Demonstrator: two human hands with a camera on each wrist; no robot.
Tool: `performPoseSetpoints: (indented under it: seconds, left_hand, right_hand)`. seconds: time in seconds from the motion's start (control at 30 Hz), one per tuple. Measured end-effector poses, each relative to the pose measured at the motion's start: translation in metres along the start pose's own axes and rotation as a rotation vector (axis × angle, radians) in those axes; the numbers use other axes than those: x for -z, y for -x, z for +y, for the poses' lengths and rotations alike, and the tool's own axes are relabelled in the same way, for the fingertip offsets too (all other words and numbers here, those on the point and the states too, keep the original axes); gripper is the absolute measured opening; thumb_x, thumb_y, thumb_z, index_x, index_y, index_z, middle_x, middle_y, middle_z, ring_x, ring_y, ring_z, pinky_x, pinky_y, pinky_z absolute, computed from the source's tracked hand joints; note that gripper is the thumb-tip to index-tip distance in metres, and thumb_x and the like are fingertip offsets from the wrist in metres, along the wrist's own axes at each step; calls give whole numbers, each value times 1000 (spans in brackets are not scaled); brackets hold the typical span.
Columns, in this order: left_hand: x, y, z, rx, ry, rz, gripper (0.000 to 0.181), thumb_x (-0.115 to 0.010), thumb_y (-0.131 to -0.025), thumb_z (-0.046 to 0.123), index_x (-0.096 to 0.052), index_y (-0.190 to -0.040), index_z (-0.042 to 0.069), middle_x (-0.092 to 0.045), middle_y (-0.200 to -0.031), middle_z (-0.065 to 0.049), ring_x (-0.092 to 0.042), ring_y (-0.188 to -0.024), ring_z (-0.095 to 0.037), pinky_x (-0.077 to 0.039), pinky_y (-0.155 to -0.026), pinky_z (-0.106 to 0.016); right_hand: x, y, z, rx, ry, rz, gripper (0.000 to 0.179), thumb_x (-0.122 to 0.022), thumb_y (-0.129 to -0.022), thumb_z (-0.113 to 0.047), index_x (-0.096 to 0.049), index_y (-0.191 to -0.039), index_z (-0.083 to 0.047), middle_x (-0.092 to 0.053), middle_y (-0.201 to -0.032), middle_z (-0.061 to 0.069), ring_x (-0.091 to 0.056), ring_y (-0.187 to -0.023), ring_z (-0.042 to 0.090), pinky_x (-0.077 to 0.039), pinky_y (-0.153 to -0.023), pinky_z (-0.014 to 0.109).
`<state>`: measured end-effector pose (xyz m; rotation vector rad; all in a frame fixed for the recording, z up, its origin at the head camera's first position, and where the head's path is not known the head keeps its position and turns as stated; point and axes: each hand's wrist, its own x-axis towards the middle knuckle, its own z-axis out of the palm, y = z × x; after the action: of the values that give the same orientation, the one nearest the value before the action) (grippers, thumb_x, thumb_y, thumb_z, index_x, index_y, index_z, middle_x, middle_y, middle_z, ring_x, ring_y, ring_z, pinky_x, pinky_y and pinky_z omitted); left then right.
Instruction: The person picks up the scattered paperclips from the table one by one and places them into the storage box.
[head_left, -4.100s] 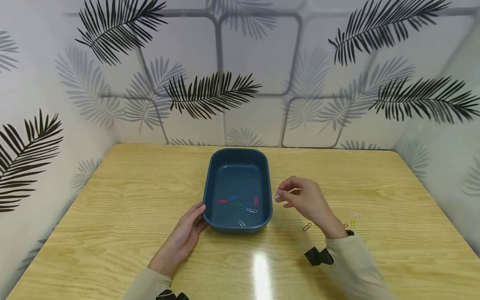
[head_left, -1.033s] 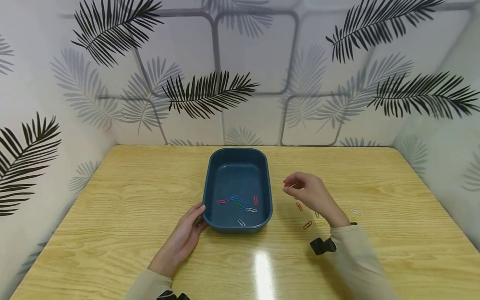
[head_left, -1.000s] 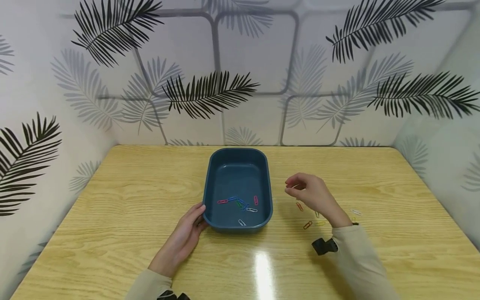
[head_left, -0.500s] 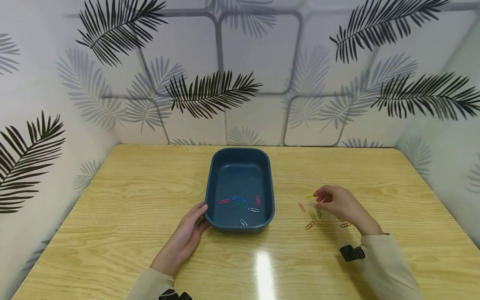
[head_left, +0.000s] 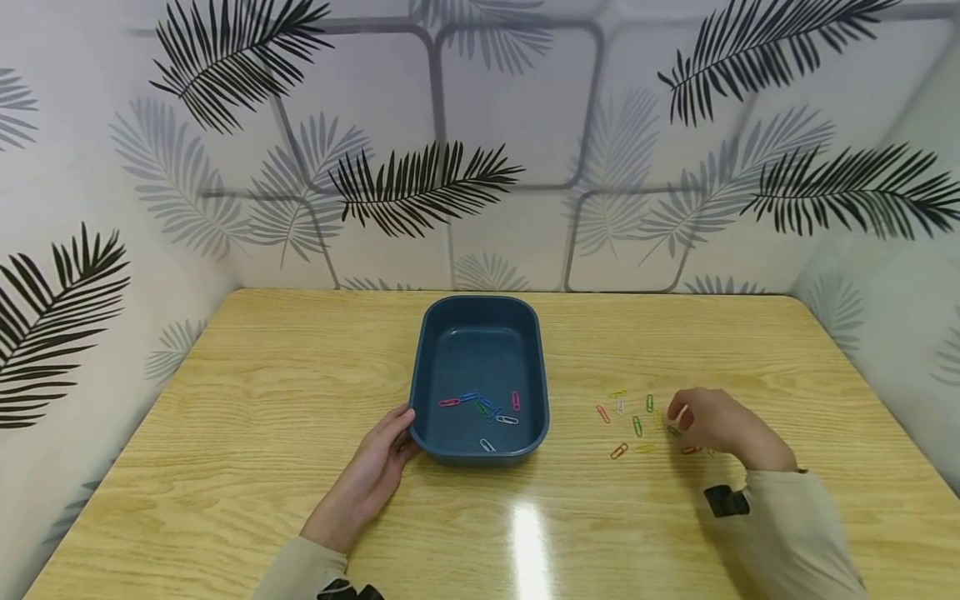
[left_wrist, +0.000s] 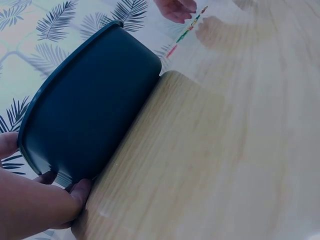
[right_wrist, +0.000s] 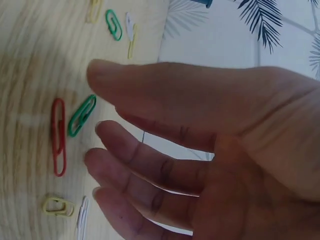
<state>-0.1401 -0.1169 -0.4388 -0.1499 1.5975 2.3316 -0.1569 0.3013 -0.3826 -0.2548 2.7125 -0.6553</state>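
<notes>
My left hand [head_left: 367, 475] grips the dark blue plastic bin [head_left: 480, 358] at its near left corner. In the left wrist view the thumb is up at the rim, while fingertips [left_wrist: 80, 191] curl in at the base. Inside the bin lie several paper clips, among them a white one [head_left: 507, 420] and a pink one [head_left: 515, 401]. Over the scattered clips to the right hovers my right hand [head_left: 716, 421], nothing in its loosely bent fingers. The right wrist view shows a green paper clip [right_wrist: 82, 115] and a red paper clip [right_wrist: 58, 135] just ahead of the fingertips.
Between bin and right hand, more paper clips are spread on the wooden table [head_left: 285, 375], including an orange one [head_left: 619, 451], a yellow one [head_left: 645, 448] and a green one [head_left: 637, 426]. A leaf-patterned wall covering [head_left: 510, 242] rises behind the table's far edge.
My right hand held a small clip at the bin's right side, then moved rightward, empty, down to the loose clips. One more blue clip now lies in the bin. The left hand kept its grip.
</notes>
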Motion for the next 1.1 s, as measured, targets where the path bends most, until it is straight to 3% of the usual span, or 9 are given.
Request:
performPoseSetpoints:
  seconds: [0.2,0.77,1.1]
  left_hand:
    - [0,1,0,-3,1,-6,51,-46,-103,22,-33,-144,-6,-41,-139,-19,-44,-118,-19,-37,-99,-29]
    - [1,-1,-1,8,8,-2,51,-45,-103,22,-31,-145,-5,-38,-141,-19,-41,-121,-19,-37,-98,-27]
    - [1,0,-1,5,-4,-1,52,-45,-103,23,-32,-145,-5,-39,-140,-20,-43,-119,-19,-38,-97,-27]
  right_hand:
    - [-4,-1,2,-22,13,-8,28,-78,-71,3,-60,-92,5,-62,-84,14,-58,-73,26,-50,-62,39]
    - [-8,-5,4,-36,34,8,19,-71,-71,7,-61,-87,4,-62,-79,10,-55,-68,22,-48,-61,39]
    - [-2,-2,8,79,34,18,6,-66,-81,7,-63,-86,6,-64,-82,12,-60,-73,26,-51,-65,42]
